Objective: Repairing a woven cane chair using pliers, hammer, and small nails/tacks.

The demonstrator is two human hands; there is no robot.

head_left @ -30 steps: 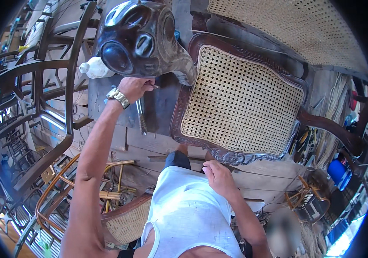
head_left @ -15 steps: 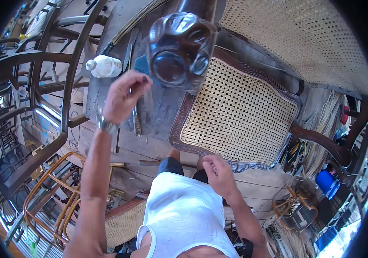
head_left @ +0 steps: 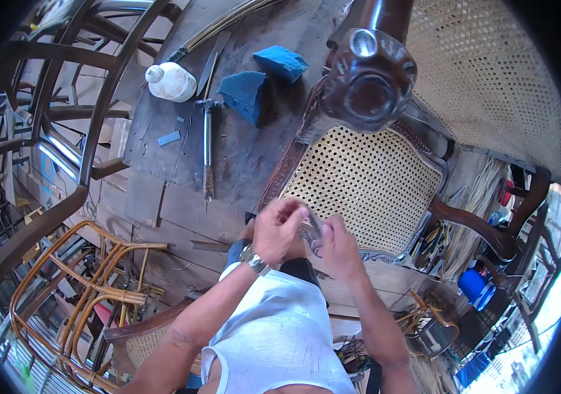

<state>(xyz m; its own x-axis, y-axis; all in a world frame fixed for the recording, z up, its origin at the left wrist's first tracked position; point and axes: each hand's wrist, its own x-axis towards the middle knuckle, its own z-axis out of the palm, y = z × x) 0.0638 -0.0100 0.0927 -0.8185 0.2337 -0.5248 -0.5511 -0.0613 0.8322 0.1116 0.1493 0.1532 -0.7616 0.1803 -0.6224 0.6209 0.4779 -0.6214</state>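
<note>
My left hand (head_left: 279, 230), with a metal watch on its wrist, is pinched close to my right hand in front of my body. A thin, dark, flat strip (head_left: 316, 224) stands between them, gripped by the closed fingers of my right hand (head_left: 339, 248). What lies in my left fingertips, if anything, is too small to tell. Just beyond both hands is a woven cane panel (head_left: 366, 184) in a carved dark wood frame. Over its far edge juts a glossy dark chair leg (head_left: 369, 92) with a rounded, carved end.
On the worn wooden surface at the far left are a hammer (head_left: 207, 144), two blue chunks (head_left: 244, 95), a white bottle (head_left: 172, 82), a knife blade (head_left: 208, 69) and a small pale block (head_left: 169, 138). Dark chair frames (head_left: 100, 111) crowd the left; a rattan frame (head_left: 90, 289) stands nearer.
My left hand has come back from beside the blue chunks to meet my right hand. My view has shifted, so the chair leg appears farther right and both blue chunks show.
</note>
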